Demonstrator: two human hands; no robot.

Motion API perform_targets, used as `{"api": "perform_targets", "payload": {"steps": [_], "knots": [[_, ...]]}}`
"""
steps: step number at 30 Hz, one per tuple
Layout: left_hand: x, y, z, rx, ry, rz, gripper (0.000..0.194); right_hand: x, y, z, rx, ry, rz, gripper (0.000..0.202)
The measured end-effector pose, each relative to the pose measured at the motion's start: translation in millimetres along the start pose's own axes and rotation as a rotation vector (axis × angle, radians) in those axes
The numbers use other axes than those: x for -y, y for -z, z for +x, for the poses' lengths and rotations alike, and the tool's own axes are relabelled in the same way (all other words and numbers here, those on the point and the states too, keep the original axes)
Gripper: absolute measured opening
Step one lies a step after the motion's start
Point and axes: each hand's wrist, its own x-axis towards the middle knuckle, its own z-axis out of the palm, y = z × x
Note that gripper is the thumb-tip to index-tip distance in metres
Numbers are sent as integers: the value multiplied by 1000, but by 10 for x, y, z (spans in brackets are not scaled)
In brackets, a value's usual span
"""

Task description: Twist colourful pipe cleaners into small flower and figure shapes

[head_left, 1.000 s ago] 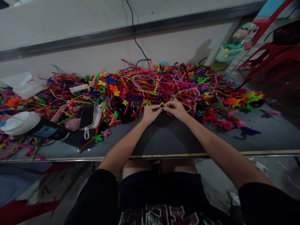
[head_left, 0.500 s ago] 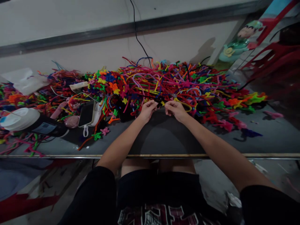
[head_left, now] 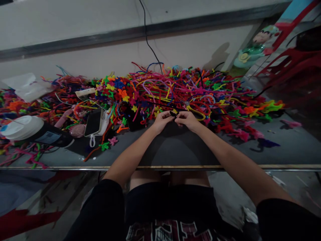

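Observation:
A small black fuzzy piece (head_left: 173, 114) is pinched between my two hands, above the near edge of a heap of coloured pipe cleaners (head_left: 160, 87). My left hand (head_left: 162, 121) grips its left side with thumb and forefinger. On the other side, my right hand (head_left: 185, 120) has its fingertips closed on the same piece, and the hands almost touch. Its exact shape is too small and dark to tell. Just beyond my right hand lie scissors with yellow handles (head_left: 200, 113).
Left on the grey table (head_left: 180, 147) are a phone (head_left: 93, 122), a dark cup with a white lid (head_left: 23, 127), a pink round object (head_left: 77, 130) and a plastic bag (head_left: 32, 88). Red chairs (head_left: 291, 63) and a cartoon figure (head_left: 253, 50) stand at the far right.
My hands have come closer together and slightly nearer to me, with the black piece between them. The things on the table have stayed in place.

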Motion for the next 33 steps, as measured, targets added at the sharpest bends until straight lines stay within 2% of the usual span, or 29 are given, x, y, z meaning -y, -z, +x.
{"api": "perform_targets", "payload": {"steps": [9, 13, 18, 21, 25, 29, 33], "knots": [[-80, -69, -93, 33, -136, 273, 29, 10, 16, -33, 16, 9, -67, 43], [-76, -67, -76, -15, -187, 361, 22, 5, -8, -28, -14, 36, -69, 45], [3, -63, -11, -163, -122, 307, 19, -58, 5, 29, -203, 104, -100, 38], [26, -52, 13, -202, -45, 300, 20, -86, 40, 63, -291, 117, -88, 35], [-5, -29, 12, -210, -36, 216, 24, -80, 51, 73, -253, 98, -40, 40], [-21, 8, 18, -219, -66, 146, 43, -63, 31, 58, -184, 103, -84, 43], [13, 21, 44, -197, -51, 129, 37, -73, 43, 52, -212, 142, -168, 40]]}}
